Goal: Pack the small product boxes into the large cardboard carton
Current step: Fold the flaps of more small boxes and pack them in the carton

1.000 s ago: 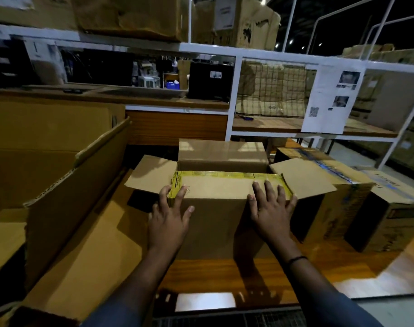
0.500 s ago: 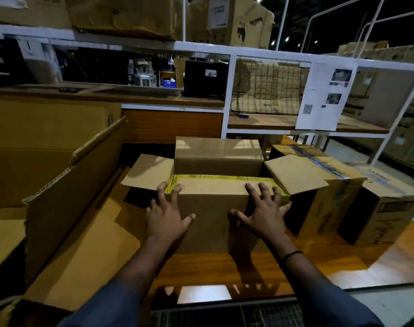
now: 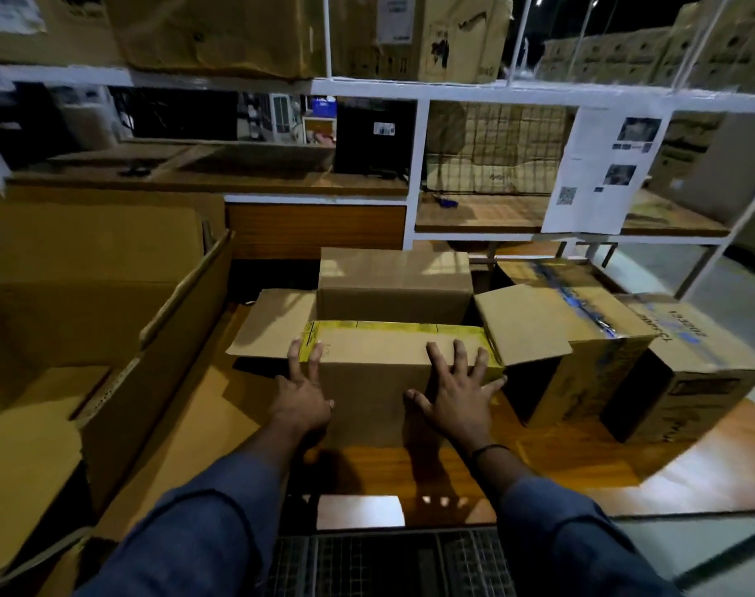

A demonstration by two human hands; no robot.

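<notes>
both arms reach forward to the carton point(image 3: 375, 398) at frame centre on the bench point(image 3: 582, 458). left hand point(image 3: 302, 398) and right hand point(image 3: 453, 394) press its near flap point(image 3: 375, 349), each grip wide, fingers spread. contents hidden.

Worn: left sleeve point(image 3: 203, 540) and right sleeve point(image 3: 578, 545), blue-grey cloth, long, creased, cuffs bunched partway up the forearms. Lower forearms uncovered. Thin black band point(image 3: 490, 449) around right wrist. Both left hand point(image 3: 300, 402) and right hand point(image 3: 453, 402) bare.
</notes>
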